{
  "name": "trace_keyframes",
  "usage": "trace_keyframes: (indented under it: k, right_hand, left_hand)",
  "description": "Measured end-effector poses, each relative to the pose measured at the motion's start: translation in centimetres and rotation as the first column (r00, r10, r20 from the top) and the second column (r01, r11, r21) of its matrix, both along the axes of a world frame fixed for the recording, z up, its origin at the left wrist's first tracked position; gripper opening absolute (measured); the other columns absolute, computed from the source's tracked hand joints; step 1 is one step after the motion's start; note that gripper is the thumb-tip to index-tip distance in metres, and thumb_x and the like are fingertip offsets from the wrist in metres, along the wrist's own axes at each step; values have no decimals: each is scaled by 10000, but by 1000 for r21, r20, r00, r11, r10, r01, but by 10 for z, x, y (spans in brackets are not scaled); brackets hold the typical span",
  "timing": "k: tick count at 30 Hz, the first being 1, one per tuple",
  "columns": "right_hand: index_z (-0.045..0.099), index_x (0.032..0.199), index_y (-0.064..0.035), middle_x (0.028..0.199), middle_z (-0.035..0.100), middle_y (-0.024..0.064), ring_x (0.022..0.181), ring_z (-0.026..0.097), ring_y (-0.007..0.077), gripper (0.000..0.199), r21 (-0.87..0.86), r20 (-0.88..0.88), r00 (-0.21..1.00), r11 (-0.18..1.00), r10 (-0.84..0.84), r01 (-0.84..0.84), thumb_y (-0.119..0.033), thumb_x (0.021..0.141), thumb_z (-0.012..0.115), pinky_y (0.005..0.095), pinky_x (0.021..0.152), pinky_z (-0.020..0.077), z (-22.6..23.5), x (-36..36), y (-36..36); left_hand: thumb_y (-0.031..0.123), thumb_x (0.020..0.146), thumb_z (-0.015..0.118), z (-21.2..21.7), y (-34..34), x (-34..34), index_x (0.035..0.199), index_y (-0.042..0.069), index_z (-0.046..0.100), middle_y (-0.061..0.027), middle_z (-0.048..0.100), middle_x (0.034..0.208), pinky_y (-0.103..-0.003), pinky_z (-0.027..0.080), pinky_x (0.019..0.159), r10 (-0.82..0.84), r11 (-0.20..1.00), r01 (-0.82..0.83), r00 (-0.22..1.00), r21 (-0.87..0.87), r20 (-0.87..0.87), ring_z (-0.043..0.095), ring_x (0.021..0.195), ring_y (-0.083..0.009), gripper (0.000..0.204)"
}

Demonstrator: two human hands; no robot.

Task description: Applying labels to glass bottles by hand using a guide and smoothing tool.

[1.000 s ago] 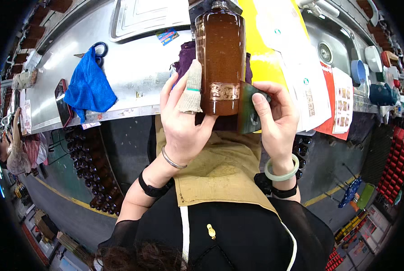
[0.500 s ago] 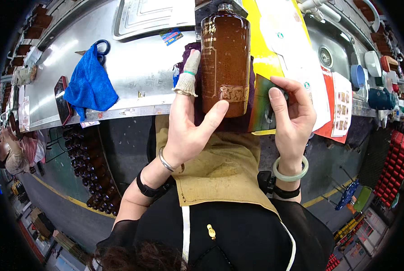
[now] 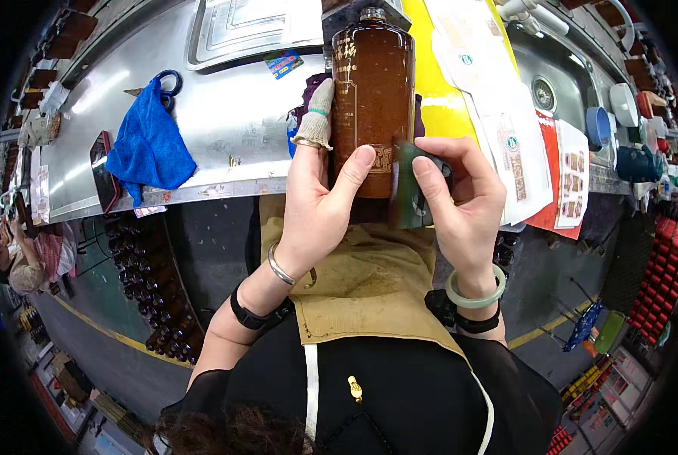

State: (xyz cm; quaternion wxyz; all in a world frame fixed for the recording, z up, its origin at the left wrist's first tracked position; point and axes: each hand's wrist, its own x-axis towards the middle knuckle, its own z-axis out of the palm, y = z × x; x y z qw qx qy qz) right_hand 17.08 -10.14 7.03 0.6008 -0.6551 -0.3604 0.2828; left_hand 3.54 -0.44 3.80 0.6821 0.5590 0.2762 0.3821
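A large brown glass bottle with gold print and a clear threaded neck lies on dark purple cloth, neck away from me. My left hand is closed on its left side, thumb over the front near the base. White knit covers sheathe some of its fingers. In my right hand, a flat, dark green, slightly see-through piece like a scraper is pinched between thumb and fingers. Its edge stands at the bottle's lower right side, over part of the gold pattern; whether it touches the glass is hard to tell.
On the left of the metal bench lie a blue cloth, scissors and a phone. A metal tray is at the back. Printed sheets and a sink are to the right. Dark bottles stand below left.
My right hand has moved left with the green piece, bringing it from beside the bottle to its lower right side. The bottle has shifted slightly left under my left hand.
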Motion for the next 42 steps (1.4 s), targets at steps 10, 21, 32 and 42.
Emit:
trace_keyframes:
  k: [10, 21, 32, 42]
  right_hand:
    - [737, 1064, 0, 868, 677, 21, 721, 591, 76, 151, -14, 199, 980, 1000, -12, 15, 2, 914, 756, 227, 643, 460, 8, -10, 14]
    - [707, 1191, -10, 1015, 701, 94, 920, 663, 168, 254, -19, 418, 905, 996, -73, 90, -37, 939, 704, 292, 824, 517, 23, 27, 0]
    - [682, 1220, 14, 1069, 706, 133, 977, 684, 221, 280, -5, 375, 921, 994, -101, 111, -26, 942, 674, 324, 874, 523, 22, 24, -2]
    - [667, 1263, -3, 1077, 708, 147, 990, 692, 242, 349, 64, 364, 921, 991, -136, 121, 24, 915, 670, 346, 893, 533, 26, 25, -6]
  left_hand:
    - [203, 1063, 578, -13, 5, -9, 1610, -24, 287, -205, 364, 1642, -404, 344, 1203, 1, 974, 3, 1000, 228, -17, 423, 1453, -278, 659]
    - [328, 814, 838, -15, 1, -32, 1388, 108, 663, -167, 550, 1535, -638, 292, 1194, 416, 382, 260, 809, 887, -416, 448, 1431, -482, 639]
    - [274, 807, 845, -17, -1, -33, 1391, 75, 658, -143, 577, 1514, -615, 325, 1168, 491, 294, 181, 814, 939, -310, 439, 1438, -449, 645]
    - [248, 878, 789, -19, 1, -30, 1213, 206, 773, -106, 670, 1394, -556, 415, 1113, 508, 97, 214, 829, 972, -233, 524, 1339, -394, 338]
